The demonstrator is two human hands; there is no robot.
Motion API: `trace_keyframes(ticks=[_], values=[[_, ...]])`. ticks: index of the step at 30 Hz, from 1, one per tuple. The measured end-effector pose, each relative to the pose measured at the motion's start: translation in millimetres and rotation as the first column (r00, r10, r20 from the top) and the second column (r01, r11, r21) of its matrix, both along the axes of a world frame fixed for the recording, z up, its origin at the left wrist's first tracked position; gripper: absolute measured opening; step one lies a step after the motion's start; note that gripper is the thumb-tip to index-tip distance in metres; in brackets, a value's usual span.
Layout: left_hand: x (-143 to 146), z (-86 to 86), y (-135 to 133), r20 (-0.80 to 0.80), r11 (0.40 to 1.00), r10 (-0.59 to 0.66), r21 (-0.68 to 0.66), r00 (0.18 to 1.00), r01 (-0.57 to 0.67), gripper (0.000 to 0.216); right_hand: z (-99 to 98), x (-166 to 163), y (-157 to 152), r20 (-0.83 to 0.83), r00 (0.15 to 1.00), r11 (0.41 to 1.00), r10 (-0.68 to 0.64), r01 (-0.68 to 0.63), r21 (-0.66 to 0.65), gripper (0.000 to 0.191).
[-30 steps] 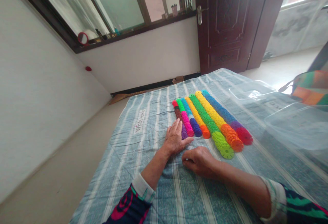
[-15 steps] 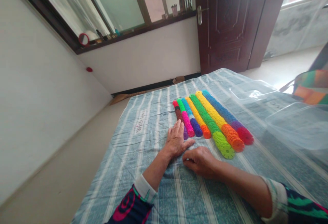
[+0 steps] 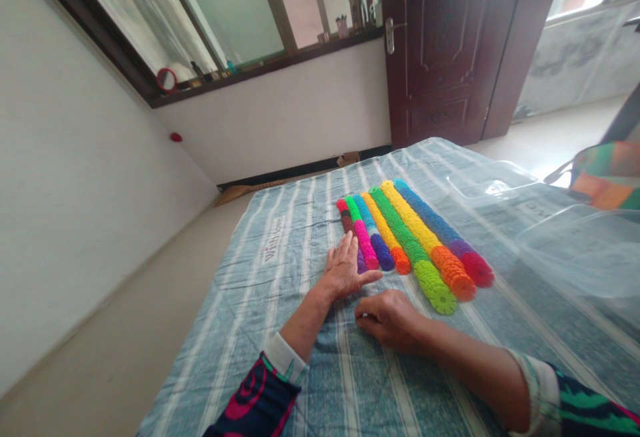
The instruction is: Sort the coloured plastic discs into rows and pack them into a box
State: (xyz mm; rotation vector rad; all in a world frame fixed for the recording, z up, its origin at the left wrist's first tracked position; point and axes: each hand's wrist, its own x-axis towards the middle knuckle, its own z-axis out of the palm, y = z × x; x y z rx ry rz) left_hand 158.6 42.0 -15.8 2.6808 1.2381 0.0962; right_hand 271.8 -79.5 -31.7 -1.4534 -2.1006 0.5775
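Fanning its fingers flat, the left hand (image 3: 343, 275) is partly covering the near stretch of a brown-and-purple rod (image 3: 347, 223), the leftmost of seven ridged rods (image 3: 401, 232) of stacked, notched discs that are lying side by side on a creased, striped cloth (image 3: 240, 294). Four slimmer rods are sitting left of three thicker ones. Nearer the person, the right hand (image 3: 391, 317) is curling inward; its palm is hidden, so whether it is gripping anything cannot be told. Clear, smooth-walled containers (image 3: 580, 257) are standing to the right.
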Motion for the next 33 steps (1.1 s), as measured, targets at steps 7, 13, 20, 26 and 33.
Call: trace_keyframes(ticks=[7,13,20,26,33], values=[[1,-3.6,-3,-0.015,1.0,0.007,0.013,1.0,-0.007,0.104,-0.9,0,-1,-0.002,1.0,1.0,-0.007,0.007,-0.005,0.014],[12,3.4,-3,-0.015,1.0,-0.024,0.017,1.0,0.024,0.106,-1.3,0,-1,-0.025,1.0,1.0,0.008,-0.008,0.001,0.014],[19,0.9,-9,-0.038,1.0,-0.031,0.001,0.999,0.031,0.105,0.3,0,-2,0.001,1.0,1.0,0.003,-0.003,0.009,0.014],[18,-7.1,-8,0.0,0.999,-0.034,0.033,0.999,0.034,0.104,-3.5,0,-1,0.004,1.0,1.0,0.002,-0.002,0.022,0.015],[17,-9.7,-5,0.001,0.999,-0.05,0.011,0.999,0.05,0.103,-2.2,0,-1,0.003,1.0,1.0,0.003,-0.003,0.019,0.015]])
